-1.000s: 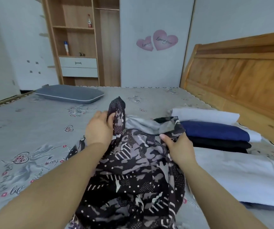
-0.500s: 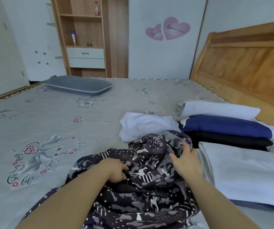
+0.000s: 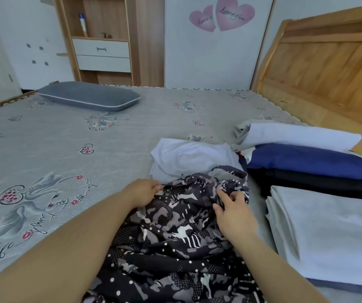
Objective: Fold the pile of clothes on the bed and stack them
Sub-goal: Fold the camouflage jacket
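Patterned garment lies rumpled on the bed under both hands. Left hand pinches its far left edge and right hand pinches a bunched fold, likely to spread it flat.

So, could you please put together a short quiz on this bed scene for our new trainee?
1. True or false: both hands, left hand and right hand, are on the patterned garment.
2. What lies directly under the white folded item in the far stack?
3. Which is still unfolded? A) crumpled white top B) grey pillow

Key: 1 true; 2 the navy item; 3 A.
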